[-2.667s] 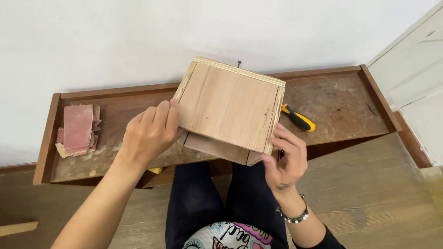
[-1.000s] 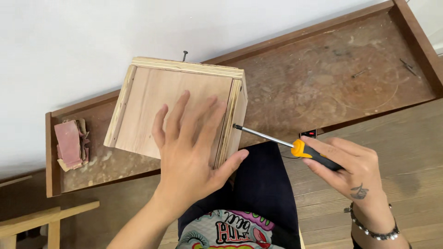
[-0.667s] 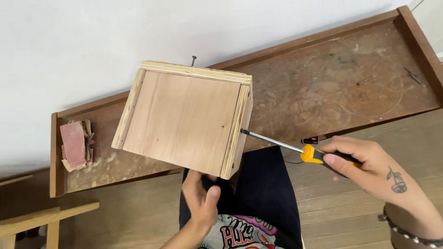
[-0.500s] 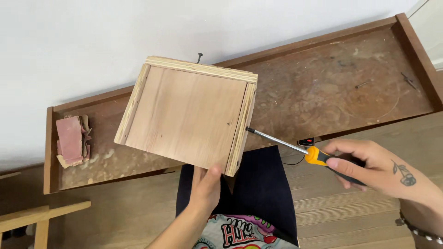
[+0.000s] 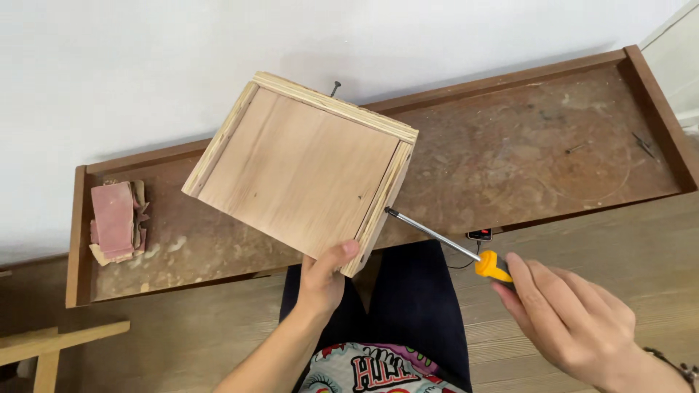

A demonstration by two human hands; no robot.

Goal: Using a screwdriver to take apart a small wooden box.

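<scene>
My left hand grips the near corner of a pale plywood box and holds it tilted above the worn brown tray. A screw sticks up from the box's far edge. In my right hand is a screwdriver with a yellow-and-black handle. Its metal shaft points up and left, and the tip touches the box's right side edge.
A stack of reddish sandpaper pieces lies at the tray's left end. A small black device with a red light hangs at the tray's front edge. A pale wooden piece sits lower left on the plank floor. A white wall stands behind.
My left hand slid from flat on the box's top face to gripping its near corner. The box tilted and lifted. My right hand brought the screwdriver tip to the box's right edge.
</scene>
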